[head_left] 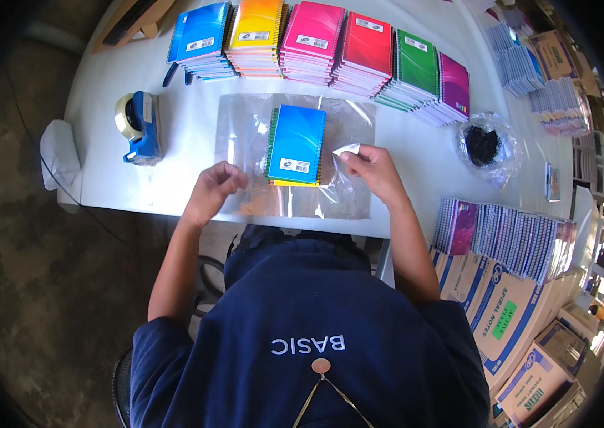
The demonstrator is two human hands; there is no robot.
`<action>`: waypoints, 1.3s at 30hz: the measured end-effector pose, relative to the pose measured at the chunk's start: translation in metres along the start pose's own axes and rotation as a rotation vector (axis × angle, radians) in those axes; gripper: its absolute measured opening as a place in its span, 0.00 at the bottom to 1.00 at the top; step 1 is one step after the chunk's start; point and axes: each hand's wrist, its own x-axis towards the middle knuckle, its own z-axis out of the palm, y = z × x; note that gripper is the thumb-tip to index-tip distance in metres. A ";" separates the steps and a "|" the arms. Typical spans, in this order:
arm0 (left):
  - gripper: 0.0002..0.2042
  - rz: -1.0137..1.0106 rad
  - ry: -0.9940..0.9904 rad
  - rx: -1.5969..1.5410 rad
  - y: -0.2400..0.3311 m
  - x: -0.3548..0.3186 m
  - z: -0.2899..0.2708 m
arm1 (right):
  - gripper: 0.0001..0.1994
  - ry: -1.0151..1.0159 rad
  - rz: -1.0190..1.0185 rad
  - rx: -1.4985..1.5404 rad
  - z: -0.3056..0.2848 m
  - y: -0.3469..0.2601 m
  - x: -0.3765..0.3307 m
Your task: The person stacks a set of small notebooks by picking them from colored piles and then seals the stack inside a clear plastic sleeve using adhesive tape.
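Observation:
A small stack of spiral notebooks [300, 143] lies on a clear plastic sheet [234, 132] in front of me. The top one is blue, and green and yellow edges show beneath it. To the left of the stack, my left hand [216, 191] is over the sheet's left part with its fingers curled in; whatever they may pinch cannot be made out. On the other side, my right hand [377, 171] pinches a small white piece [347, 149] between thumb and fingertips, above the sheet's right part. Whether it is paper or folded film is unclear.
Stacks of blue, yellow, pink, red, green and purple notebooks [367, 46] line the far side of the table [188, 132]. A blue tape dispenser [143, 128] stands left. A plastic bag with black contents [485, 148] sits right, near a notebook row [509, 239] on cartons [487, 307].

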 end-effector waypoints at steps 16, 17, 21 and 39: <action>0.05 0.408 -0.039 -0.142 -0.002 0.040 0.067 | 0.06 0.269 -0.610 0.333 0.078 0.040 0.032; 0.05 0.427 -0.037 -0.118 -0.003 0.040 0.073 | 0.06 0.250 -0.611 0.278 0.083 0.032 0.025; 0.07 0.592 0.015 0.665 -0.012 0.042 0.086 | 0.10 0.224 -0.631 0.157 0.099 0.036 0.016; 0.34 0.285 -0.237 0.301 0.021 0.053 0.044 | 0.11 -0.138 -0.408 -0.625 0.067 -0.007 0.032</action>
